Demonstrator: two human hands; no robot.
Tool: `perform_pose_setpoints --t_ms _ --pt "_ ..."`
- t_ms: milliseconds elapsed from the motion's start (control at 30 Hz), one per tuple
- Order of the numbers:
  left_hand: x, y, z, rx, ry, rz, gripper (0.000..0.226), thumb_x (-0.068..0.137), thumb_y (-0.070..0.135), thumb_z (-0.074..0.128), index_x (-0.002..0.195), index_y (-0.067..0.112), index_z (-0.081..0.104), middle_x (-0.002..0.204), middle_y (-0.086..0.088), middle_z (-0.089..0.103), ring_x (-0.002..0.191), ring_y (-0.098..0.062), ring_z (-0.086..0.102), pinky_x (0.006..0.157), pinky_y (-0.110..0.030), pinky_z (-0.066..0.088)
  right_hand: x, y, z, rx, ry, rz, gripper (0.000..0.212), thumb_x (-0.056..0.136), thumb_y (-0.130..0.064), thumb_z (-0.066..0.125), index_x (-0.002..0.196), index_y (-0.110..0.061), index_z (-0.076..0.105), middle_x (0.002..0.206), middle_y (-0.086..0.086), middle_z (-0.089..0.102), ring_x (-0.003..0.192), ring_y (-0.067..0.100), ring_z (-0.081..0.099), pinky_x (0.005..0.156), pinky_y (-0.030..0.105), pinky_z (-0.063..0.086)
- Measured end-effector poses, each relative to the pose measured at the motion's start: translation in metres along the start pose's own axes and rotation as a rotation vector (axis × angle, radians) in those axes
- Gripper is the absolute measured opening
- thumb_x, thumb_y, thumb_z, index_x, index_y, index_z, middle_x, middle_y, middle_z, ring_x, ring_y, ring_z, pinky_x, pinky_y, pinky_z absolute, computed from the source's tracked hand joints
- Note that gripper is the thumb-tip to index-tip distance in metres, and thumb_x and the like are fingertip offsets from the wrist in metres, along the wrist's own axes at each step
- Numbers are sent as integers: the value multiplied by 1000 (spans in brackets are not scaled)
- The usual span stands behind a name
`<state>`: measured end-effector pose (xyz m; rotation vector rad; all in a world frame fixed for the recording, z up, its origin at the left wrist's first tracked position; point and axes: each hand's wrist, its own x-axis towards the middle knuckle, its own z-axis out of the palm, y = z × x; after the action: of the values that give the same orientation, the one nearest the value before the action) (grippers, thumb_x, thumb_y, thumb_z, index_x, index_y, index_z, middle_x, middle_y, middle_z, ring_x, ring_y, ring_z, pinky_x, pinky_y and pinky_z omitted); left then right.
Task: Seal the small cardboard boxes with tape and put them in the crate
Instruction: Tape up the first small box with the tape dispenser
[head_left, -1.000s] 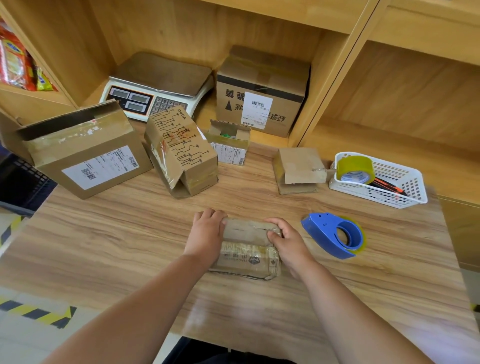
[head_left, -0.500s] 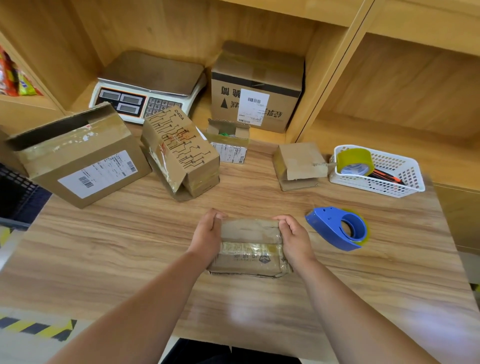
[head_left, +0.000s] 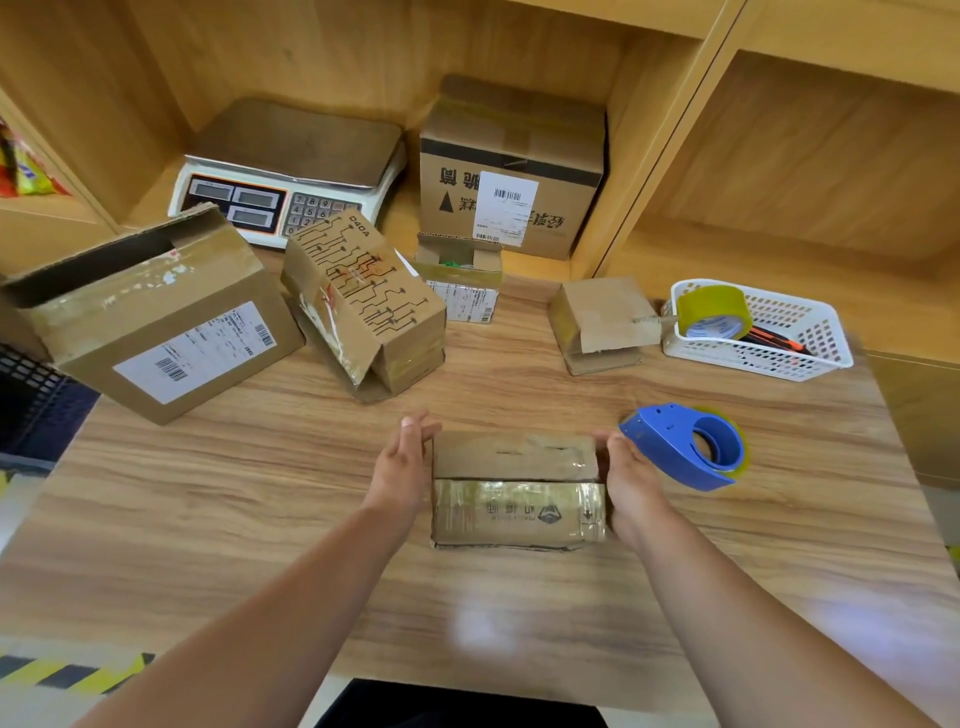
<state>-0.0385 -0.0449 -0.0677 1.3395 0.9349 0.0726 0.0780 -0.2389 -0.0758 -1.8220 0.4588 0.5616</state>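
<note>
Small box (head_left: 517, 488) lay between the hands
Its long axis ran left-right on the table (head_left: 208, 519); left hand (head_left: 402, 462) and right hand (head_left: 628, 473), fingers straight, flanked its ends.

The near strip of the desk (head_left: 234, 509) around my forearms is open, and so is the broad stretch out towards its left edge, past my left hand (head_left: 402, 462). On the right, the blue tape dispenser (head_left: 685, 447) sits just beside my right hand (head_left: 631, 478) and narrows that side. Farther off a row of things bars the way: the big labelled box (head_left: 156, 322) at far left, the tilted printed box (head_left: 363, 301), a small open box (head_left: 460, 280), a half-folded box (head_left: 602, 322) and the white basket (head_left: 831, 361) at far right.
</note>
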Motion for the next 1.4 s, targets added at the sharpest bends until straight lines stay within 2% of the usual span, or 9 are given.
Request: perform_pose_setpoints --t_ms 167,333,633,767,867,1033,1200,1267,1400 --pt "-2 4 17 198 -55 52 44 103 40 26 141 24 41 139 -2 46 128 -21 40 99 -29 29 -9 -9 2 -21 -77 -16 41 103 -40 31 99 -21 67 97 1 67 94 20 63 91 41 50" --pt "5 -5 11 345 -60 136 38 102 35 30 129 19 52 106 5 56 105 -16 50 85 -23 30 -12 1 2 -125 -87 -95 44 93 -54 45 108 -20 69 114 -4 66 109 16 58 104 41 41" --pt "3 -5 12 401 -58 200 32 103 34 27 113 25 56 80 3 57 68 -8 49 62 -26 39 -10 2 1 -188 -53 -172 34 98 -42 43 83 -24 67 91 -1 69 97 18 61 97 38 44" --pt "3 -1 11 650 -8 309 34 103 33 28 125 17 49 95 0 62 76 -16 52 66 -33 39 -10 -8 -1 -174 -79 -126 40 101 -39 37 91 -18 69 93 -1 68 96 16 61 89 29 45" --pt "0 0 10 817 82 479 38 101 28 33 131 9 48 124 -7 58 109 -25 54 85 -34 40 -10 -15 -1 -214 -87 -180 38 102 -36 35 99 -17 68 99 -1 67 100 16 60 84 27 41" --pt "-16 6 21 1317 -123 1037 67 89 56 31 135 10 48 138 -6 51 132 -22 42 115 -36 18 -16 -16 -4 -724 -99 -715 46 97 -43 44 128 -10 55 131 5 57 125 20 49 101 24 32" --pt "-24 3 33 1628 -400 855 119 71 87 21 140 4 -28 149 -6 -33 139 -23 -33 116 -45 -18 -28 -14 -5 -1202 -356 -1067 99 79 -79 17 148 -8 27 156 4 23 144 10 7 115 21 -7" --pt "-21 -1 34 1661 -362 830 123 69 89 21 138 3 -33 149 -9 -36 136 -24 -38 114 -48 -18 -28 -10 -8 -1345 -432 -1064 107 73 -81 12 152 -9 9 157 -2 0 139 3 -16 110 18 -23" --pt "-21 -4 38 1657 -321 813 120 70 89 19 140 4 -30 153 -12 -30 138 -24 -35 115 -48 -16 -20 1 -11 -1491 -395 -1131 109 76 -83 20 151 -5 6 159 12 7 144 14 -9 115 33 -9"
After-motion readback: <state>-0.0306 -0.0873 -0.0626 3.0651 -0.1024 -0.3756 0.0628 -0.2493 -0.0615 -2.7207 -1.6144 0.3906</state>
